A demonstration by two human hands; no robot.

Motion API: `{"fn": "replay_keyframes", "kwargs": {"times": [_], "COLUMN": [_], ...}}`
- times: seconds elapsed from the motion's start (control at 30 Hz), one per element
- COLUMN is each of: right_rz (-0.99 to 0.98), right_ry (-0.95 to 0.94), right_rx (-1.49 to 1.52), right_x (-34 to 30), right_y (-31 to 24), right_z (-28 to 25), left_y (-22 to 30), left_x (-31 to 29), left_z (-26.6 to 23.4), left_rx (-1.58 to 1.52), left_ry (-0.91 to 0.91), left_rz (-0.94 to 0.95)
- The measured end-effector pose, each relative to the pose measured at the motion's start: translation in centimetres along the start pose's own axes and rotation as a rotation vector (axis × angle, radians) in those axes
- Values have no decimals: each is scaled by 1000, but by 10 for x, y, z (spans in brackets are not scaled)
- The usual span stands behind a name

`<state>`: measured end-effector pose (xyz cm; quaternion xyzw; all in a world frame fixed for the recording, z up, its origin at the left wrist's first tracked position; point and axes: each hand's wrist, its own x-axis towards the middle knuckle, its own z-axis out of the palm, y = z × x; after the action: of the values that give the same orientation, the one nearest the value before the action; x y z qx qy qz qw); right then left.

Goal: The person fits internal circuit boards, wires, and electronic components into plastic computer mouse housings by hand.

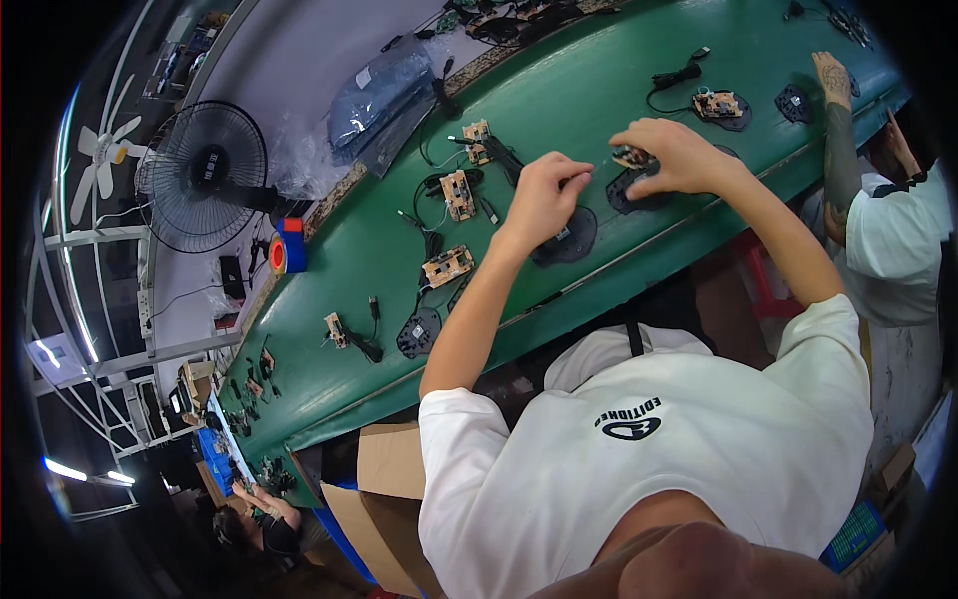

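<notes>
Two foreground hands point(546, 200), two fans point(207, 168)

The worktable point(579, 90) was plain deep green. On it, a base plate point(567, 243) was black with a pale grey mark, a circuit board point(447, 267) was tan, dotted with black, and a cable point(679, 75) was black. At the worktable's far edge, a plastic bag point(379, 100) was translucent blue; beyond that edge, a fan point(207, 170) was black. By its near edge, a shirt point(629, 469) was white with a black print, and a stool point(765, 282) was red.
</notes>
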<state>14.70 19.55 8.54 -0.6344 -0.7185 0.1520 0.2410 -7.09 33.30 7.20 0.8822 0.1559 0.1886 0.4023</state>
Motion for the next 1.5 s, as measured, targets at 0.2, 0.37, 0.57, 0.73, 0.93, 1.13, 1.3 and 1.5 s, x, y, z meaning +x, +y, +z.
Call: {"fn": "replay_keyframes", "kwargs": {"times": [0.2,0.37,0.57,0.73,0.93,1.13,1.3,1.5], "right_rz": [2,33,-9,93,154,171,155,118], "right_ry": [-260,-252,-122,123,134,192,270,339], "right_rx": [-296,-273,-181,355,585,576,500,453], "right_x": [-12,-3,30,53,76,74,69,67], "right_y": [-1,3,4,14,27,30,30,30], "right_z": [-5,3,28,19,54,71,76,80], "left_y": [-1,-12,-27,-39,-38,-36,-42,-47], "left_x": [-2,-3,2,-1,-8,-7,-6,-10], "left_z": [13,11,-9,-18,-6,6,5,4], "left_rx": [-73,-80,-190,-280,-21,46,141,382], "left_ry": [7,37,175,240,93,51,65,10], "left_rz": [-59,-66,-192,-215,-305,-271,-49,228]}}
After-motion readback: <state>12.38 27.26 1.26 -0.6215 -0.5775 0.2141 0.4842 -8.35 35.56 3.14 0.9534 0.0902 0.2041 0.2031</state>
